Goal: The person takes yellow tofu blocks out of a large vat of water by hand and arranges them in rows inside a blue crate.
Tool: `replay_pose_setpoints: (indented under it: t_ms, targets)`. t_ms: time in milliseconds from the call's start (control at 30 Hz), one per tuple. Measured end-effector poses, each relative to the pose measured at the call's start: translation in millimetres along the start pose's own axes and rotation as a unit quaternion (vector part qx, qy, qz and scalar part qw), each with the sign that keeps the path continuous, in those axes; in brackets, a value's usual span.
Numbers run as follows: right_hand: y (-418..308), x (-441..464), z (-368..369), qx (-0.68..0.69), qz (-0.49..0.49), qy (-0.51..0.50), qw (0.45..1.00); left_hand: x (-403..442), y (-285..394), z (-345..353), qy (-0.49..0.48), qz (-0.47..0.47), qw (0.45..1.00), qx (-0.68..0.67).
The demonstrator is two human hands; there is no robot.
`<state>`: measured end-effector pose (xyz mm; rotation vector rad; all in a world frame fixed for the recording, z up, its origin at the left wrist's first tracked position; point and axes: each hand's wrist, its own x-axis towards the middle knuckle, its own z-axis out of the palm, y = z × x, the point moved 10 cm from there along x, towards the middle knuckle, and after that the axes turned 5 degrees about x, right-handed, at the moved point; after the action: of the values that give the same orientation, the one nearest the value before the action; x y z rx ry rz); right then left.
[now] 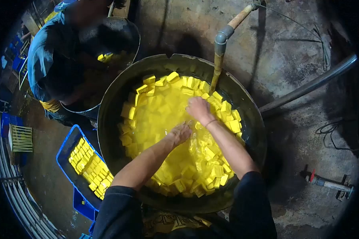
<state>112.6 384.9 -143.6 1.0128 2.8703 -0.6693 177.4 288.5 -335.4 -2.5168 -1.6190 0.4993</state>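
Note:
A large round dark metal pan (107, 107) holds cloudy yellow liquid with many yellow blocks, which look like tofu (218, 171), floating and heaped around its rim. My left hand (181, 133) is at the liquid's surface near the middle of the pan, and its fingertips are hidden by the liquid and the angle. Just beyond it and to the right, my right hand (198, 108) is closed, with curled fingers beside the heaped blocks. Whatever it holds is hidden under the fingers. A thin band circles my right wrist.
At left stands a blue-rimmed crate (60, 157) of yellow blocks in rows. Another person in a blue shirt (48, 59) bends over a second pan (136, 40). A vertical pipe (218, 59) reaches into my pan; a metal tube (310, 83) extends right. A red-handled valve (312, 175) lies lower right.

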Motion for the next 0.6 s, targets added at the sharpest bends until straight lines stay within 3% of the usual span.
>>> replay_pose_setpoints:
  t_ms: [33,67,100,167,233,267,333,367,400,433,467,533,567,600]
  targets:
    - [2.5,10.8,9.6,-0.081,0.036,0.029,0.996,-10.7,-0.2,-23.4,0.120,0.000,0.993,0.008]
    - [-2.7,17.0,24.6,-0.079,0.034,0.027,0.996,-28.9,-1.7,-49.5,0.237,0.000,0.971,0.016]
    - [-3.5,19.1,33.9,-0.090,0.050,0.056,0.993,-25.8,-10.3,-55.0,0.152,0.005,0.983,-0.107]
    - [-0.6,26.0,45.8,-0.100,0.063,0.082,0.990,-27.8,-26.1,-60.6,-0.008,-0.046,0.939,-0.342]
    - [12.5,32.3,68.1,-0.070,0.103,0.036,0.992,-38.1,-27.9,-65.7,0.221,-0.047,0.937,-0.268]
    - [19.1,35.7,72.8,-0.068,0.101,0.034,0.992,-48.2,-38.1,-77.8,0.219,-0.049,0.937,-0.269]
    - [35.2,38.8,72.7,-0.102,0.054,0.016,0.993,-63.8,-63.3,-98.9,0.089,-0.037,0.896,-0.433]
    - [48.7,35.4,62.8,-0.104,0.052,0.014,0.993,-69.4,-70.9,-98.9,0.091,-0.039,0.895,-0.434]
    - [56.9,31.4,50.4,0.016,0.020,0.007,1.000,-78.7,-89.8,-99.9,0.146,-0.058,0.779,-0.607]
    - [60.1,26.5,39.1,0.135,-0.012,-0.001,0.991,-87.8,-108.1,-96.6,0.196,-0.073,0.625,-0.752]
    - [65.2,20.0,30.2,0.131,-0.012,-0.002,0.991,-93.4,-119.9,-102.4,0.199,-0.072,0.623,-0.753]
    - [73.8,3.4,18.9,0.378,0.020,-0.030,0.925,-95.2,-127.2,-76.7,0.040,-0.177,0.464,-0.867]
    - [71.9,-3.1,9.5,0.375,0.021,-0.028,0.927,-90.8,-128.8,-79.0,0.042,-0.174,0.463,-0.868]
    - [65.4,-10.0,4.9,0.400,0.025,-0.059,0.914,-89.9,-137.5,-74.6,0.078,-0.206,0.401,-0.889]
